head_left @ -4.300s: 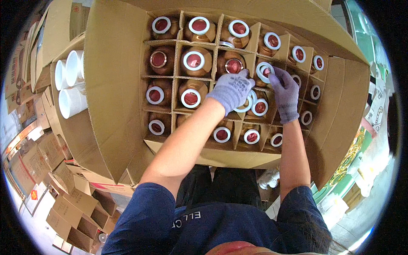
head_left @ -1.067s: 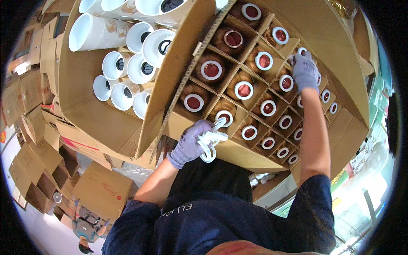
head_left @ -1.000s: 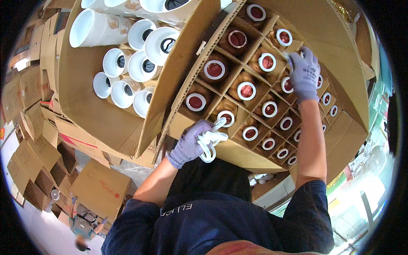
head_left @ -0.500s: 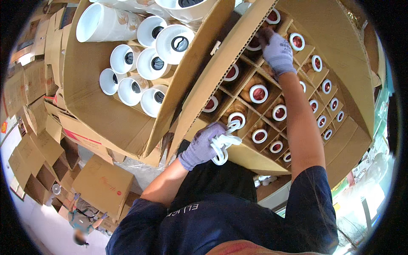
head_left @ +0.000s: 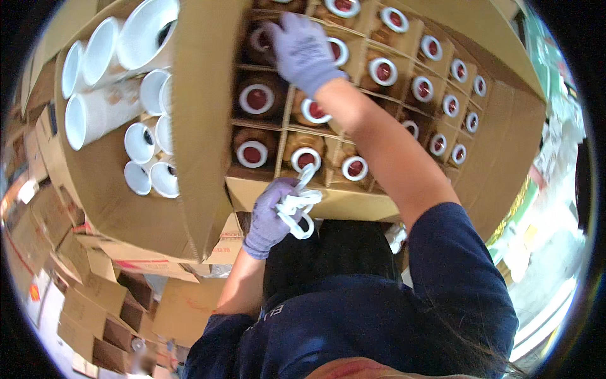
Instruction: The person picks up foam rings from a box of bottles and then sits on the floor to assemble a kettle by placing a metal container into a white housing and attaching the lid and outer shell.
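A large cardboard box [head_left: 353, 205] with a divider grid holds several brown bottles [head_left: 255, 101] with white-rimmed red caps. My left hand [head_left: 273, 215], in a purple glove, rests at the box's near wall and grips a bunch of white plastic rings [head_left: 298, 203]. My right hand [head_left: 302, 50], also gloved, reaches across to the far left cells and lies on top of a bottle there; its fingers hide what is beneath them.
To the left, another open carton [head_left: 113, 189] holds several white cylinders [head_left: 95, 114] lying on their sides. Flattened and stacked cardboard boxes [head_left: 82, 297] fill the floor at lower left. The box's open flaps [head_left: 505, 151] spread to the right.
My right hand has travelled from the right-hand cells across to the far left cells. My left hand has kept the white rings at the near wall. My head has turned, shifting the box rightward.
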The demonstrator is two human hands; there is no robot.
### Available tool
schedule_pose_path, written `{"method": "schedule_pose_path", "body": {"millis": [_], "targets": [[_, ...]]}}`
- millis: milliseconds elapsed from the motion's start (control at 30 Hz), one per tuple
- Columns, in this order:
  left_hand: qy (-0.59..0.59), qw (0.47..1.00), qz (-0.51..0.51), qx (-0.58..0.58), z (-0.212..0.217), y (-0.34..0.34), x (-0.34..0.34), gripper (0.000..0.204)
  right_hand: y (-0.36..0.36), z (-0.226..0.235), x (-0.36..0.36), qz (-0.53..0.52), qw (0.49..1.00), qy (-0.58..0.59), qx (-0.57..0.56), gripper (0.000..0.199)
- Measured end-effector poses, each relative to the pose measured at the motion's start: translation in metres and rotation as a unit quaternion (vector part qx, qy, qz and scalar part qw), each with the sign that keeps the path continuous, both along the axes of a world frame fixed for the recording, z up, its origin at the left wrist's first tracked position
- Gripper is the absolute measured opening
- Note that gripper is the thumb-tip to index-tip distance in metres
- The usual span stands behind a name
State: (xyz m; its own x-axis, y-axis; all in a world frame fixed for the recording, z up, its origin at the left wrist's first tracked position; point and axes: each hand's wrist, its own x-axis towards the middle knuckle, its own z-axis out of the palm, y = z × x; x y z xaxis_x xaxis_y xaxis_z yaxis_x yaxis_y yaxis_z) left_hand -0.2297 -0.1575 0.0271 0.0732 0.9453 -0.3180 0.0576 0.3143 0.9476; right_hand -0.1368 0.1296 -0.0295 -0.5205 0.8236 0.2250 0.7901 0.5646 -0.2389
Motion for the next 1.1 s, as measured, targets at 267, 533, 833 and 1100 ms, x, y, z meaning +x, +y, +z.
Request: {"method": "schedule_pose_path", "body": {"millis": [267,533,833,1100], "targets": [[0.022,0.998,-0.061,-0.021,0.028,0.006,0.043,0.026,-0.031,0.031,0.028,-0.051,0.994,0.057,-0.078,0.055],[-0.094,0.984,-0.141,-0.055,0.105,-0.025,0.062,0.038,-0.307,0.079,0.258,-0.068,0.89,0.151,-0.424,0.039],[-0.177,0.933,-0.226,-0.218,0.149,0.006,0.192,0.037,-0.34,0.231,0.299,-0.147,0.52,0.669,-0.51,0.09],[0.098,0.915,-0.238,0.31,0.199,0.032,0.306,0.03,-0.329,0.264,0.314,-0.227,0.56,0.762,-0.233,0.082]]}}
